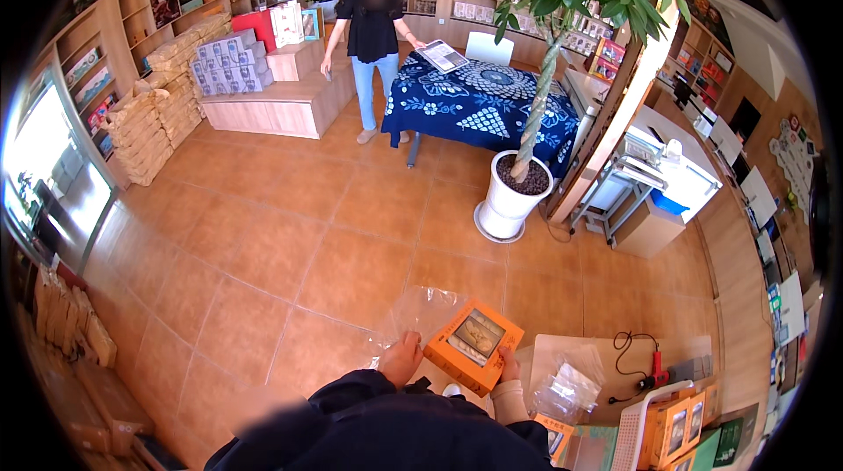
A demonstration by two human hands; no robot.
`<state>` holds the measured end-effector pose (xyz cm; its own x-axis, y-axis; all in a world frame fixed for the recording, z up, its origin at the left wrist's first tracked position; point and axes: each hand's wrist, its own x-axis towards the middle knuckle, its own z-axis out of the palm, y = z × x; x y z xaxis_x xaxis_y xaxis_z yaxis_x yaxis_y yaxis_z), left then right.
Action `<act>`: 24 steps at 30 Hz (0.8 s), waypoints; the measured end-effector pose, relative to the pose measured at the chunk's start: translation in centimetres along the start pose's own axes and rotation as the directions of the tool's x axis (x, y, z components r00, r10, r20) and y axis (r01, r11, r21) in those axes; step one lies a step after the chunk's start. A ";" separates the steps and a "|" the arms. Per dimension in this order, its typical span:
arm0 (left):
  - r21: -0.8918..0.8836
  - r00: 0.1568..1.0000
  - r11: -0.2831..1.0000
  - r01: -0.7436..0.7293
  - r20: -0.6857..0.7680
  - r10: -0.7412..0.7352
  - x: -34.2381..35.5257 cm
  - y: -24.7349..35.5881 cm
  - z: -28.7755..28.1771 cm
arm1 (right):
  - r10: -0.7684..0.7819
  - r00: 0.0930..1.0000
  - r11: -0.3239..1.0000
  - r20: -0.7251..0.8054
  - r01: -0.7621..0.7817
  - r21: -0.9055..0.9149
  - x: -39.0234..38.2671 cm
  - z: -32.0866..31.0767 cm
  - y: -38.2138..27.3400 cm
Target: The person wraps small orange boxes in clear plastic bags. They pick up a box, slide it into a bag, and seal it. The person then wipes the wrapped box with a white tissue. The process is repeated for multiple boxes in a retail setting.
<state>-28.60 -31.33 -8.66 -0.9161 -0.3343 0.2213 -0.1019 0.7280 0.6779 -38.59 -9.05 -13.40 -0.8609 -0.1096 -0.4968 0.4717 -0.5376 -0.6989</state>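
Observation:
In front of me is an orange gift box [455, 363] with a clear window on its top, tilted and held off the table. My right hand [508, 366] grips its right edge, with a pale cuff at the wrist. At the box's left my left hand [402, 359] has its fingers closed on a clear plastic bag [428, 304]. The bag hangs loosely beyond the fingers, next to the box's upper left corner. Part of the left hand's grip is hard to make out.
Right of me, a table [549, 350] carries clear plastic bags [569, 386], a red heat gun [654, 380] with a black cord, and a pale basket [634, 418] of orange boxes. Further off are a potted tree [505, 208], a blue-patterned cloth-covered table [457, 107] and a standing person [373, 32].

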 end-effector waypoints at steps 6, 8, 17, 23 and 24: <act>0.023 0.992 0.993 0.114 0.047 -0.115 -0.2 -0.6 0.8 | -0.025 0.999 1.000 -0.026 0.025 0.005 1.0 -0.5 0.9; 0.023 0.988 0.992 0.127 0.086 -0.128 -0.4 -0.8 1.0 | -0.021 0.999 1.000 -0.030 0.021 -0.011 1.4 -1.0 1.3; -0.056 0.992 0.994 0.090 0.089 -0.085 -0.3 0.7 0.3 | -0.081 0.997 0.994 -0.004 0.080 -0.077 2.7 -2.8 2.2; -0.025 0.999 1.000 -0.001 0.046 0.002 -0.5 0.8 0.2 | -0.043 0.999 0.997 -0.003 0.043 -0.070 1.4 -2.2 1.6; -0.023 0.999 1.000 -0.009 0.049 0.010 -0.3 1.1 0.1 | -0.055 0.998 0.997 -0.013 0.054 -0.057 1.4 -2.2 1.7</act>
<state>-28.45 -30.30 -8.07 -0.9351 -0.2970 0.1936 -0.0845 0.7171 0.6919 -38.58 -8.25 -16.39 -0.8831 -0.0688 -0.4641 0.4342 -0.4945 -0.7530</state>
